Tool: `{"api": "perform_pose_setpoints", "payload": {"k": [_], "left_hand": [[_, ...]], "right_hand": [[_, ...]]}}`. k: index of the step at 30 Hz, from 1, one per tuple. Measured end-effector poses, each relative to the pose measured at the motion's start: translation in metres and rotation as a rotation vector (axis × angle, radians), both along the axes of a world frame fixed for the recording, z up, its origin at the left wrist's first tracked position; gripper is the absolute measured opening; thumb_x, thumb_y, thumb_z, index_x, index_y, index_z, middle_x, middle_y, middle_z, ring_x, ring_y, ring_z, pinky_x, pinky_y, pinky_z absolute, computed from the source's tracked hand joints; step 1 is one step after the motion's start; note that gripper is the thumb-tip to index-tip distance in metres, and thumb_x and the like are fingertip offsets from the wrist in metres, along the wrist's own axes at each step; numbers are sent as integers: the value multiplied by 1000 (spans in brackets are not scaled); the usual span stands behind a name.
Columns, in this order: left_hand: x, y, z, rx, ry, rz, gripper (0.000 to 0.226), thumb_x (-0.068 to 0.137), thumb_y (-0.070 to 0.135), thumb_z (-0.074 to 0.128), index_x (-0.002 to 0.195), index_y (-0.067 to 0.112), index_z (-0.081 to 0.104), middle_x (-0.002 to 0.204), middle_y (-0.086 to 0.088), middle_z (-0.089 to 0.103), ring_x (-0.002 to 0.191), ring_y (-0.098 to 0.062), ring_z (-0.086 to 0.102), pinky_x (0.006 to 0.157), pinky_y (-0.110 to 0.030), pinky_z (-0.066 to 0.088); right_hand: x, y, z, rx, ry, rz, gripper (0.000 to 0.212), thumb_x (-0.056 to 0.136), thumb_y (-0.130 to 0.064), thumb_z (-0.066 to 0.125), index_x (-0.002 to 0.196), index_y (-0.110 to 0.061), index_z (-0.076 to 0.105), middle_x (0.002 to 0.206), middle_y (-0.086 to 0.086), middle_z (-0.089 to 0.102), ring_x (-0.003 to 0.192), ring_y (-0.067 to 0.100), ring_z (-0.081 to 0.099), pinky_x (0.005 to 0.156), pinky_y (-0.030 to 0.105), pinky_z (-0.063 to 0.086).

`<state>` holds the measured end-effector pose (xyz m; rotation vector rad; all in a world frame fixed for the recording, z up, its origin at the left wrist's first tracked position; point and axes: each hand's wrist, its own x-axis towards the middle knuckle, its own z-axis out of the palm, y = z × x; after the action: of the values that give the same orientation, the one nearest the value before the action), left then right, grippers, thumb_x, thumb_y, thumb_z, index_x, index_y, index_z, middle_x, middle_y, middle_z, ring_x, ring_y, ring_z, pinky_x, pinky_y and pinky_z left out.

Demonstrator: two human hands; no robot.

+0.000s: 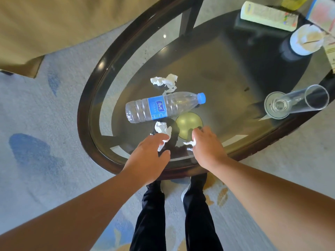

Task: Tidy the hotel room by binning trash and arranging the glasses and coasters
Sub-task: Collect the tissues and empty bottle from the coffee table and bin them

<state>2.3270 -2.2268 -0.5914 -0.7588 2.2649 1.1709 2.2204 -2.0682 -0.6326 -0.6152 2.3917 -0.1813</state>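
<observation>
A clear plastic bottle (pixel 163 108) with a blue cap and label lies on its side on the glass counter (pixel 83 109). Just beside it sits a crumpled white tissue (pixel 161 128). The left hand (pixel 150 156), fingers loosely spread, touches its near end. The right hand (pixel 208 147) curls round a small tissue scrap (pixel 191 143), by a round yellowish coaster (pixel 187 122).

Left hand (pixel 149 153) loose, right hand (pixel 208 147) pinching tissue (pixel 190 142)
</observation>
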Motion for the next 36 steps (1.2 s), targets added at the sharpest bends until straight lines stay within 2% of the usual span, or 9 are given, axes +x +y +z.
{"api": "perform_pose_setpoints", "payload": {"k": [6, 15, 18, 21, 24, 27, 30, 33, 36], "left_hand": [[-7, 4, 3, 1, 9, -26, 40, 93, 33, 50, 133, 37, 45, 127, 11, 53, 115, -8, 51, 99, -35, 46], [-8, 1, 15, -47, -3, 36, 38, 93, 33, 52, 131, 37, 46, 130, 8, 53, 111, -11, 54, 94, -30, 48], [-8, 0, 21, -62, -12, 59, 39, 94, 31, 53, 132, 34, 46, 132, 7, 52, 101, -8, 56, 89, -26, 48], [-8, 0, 27, -83, -8, 82, 40, 93, 31, 54, 132, 34, 45, 129, 5, 53, 100, -10, 57, 90, -32, 52], [-7, 3, 32, -104, -9, 106, 41, 93, 29, 54, 133, 32, 45, 128, 4, 49, 100, -12, 55, 90, -35, 53], [-9, 6, 33, -120, 8, 121, 41, 92, 27, 55, 132, 33, 45, 128, 4, 45, 101, -15, 57, 87, -37, 55], [-12, 8, 28, -164, 13, 76, 44, 92, 27, 55, 134, 33, 43, 132, 5, 40, 103, -18, 57, 86, -36, 56], [-18, 10, 20, -239, -13, -6, 49, 93, 29, 53, 138, 37, 36, 139, 5, 33, 102, -20, 60, 83, -34, 57], [-26, 14, 10, -324, -78, -99, 53, 95, 32, 51, 142, 40, 29, 146, 3, 23, 106, -23, 60, 82, -32, 57]], "right_hand": [[-6, 0, 13, -42, -27, -53, 21, 86, -4, 52, 88, -19, 39, 95, 2, 42, 85, 26, 45, 73, 33, 40], [-29, -1, 61, -93, -27, -83, 16, 88, -4, 47, 86, -19, 41, 94, 1, 46, 76, 23, 48, 57, 29, 33], [-39, -1, 74, -85, -47, -75, 16, 88, -4, 45, 82, -18, 43, 92, 2, 53, 76, 23, 53, 54, 30, 37], [-48, -1, 88, -85, -43, -33, 12, 87, -4, 48, 81, -14, 51, 93, 6, 56, 80, 26, 54, 61, 34, 41], [-54, -1, 101, -107, -34, -29, 12, 87, -4, 44, 80, -11, 52, 92, 6, 51, 79, 26, 51, 59, 32, 36], [-58, -4, 113, -145, -51, -65, 13, 86, -15, 47, 78, -6, 51, 88, 5, 49, 70, 23, 50, 56, 32, 34], [-59, -7, 116, -172, -34, -37, 21, 85, -25, 53, 72, -10, 49, 81, 1, 47, 65, 18, 50, 55, 31, 38], [-61, -6, 111, -182, -55, -25, 6, 83, -11, 51, 78, -15, 51, 89, 1, 47, 78, 23, 52, 63, 32, 42], [-60, -4, 103, -193, -95, -34, 17, 83, 1, 47, 87, -15, 54, 98, 3, 47, 83, 22, 51, 66, 32, 44]]}}
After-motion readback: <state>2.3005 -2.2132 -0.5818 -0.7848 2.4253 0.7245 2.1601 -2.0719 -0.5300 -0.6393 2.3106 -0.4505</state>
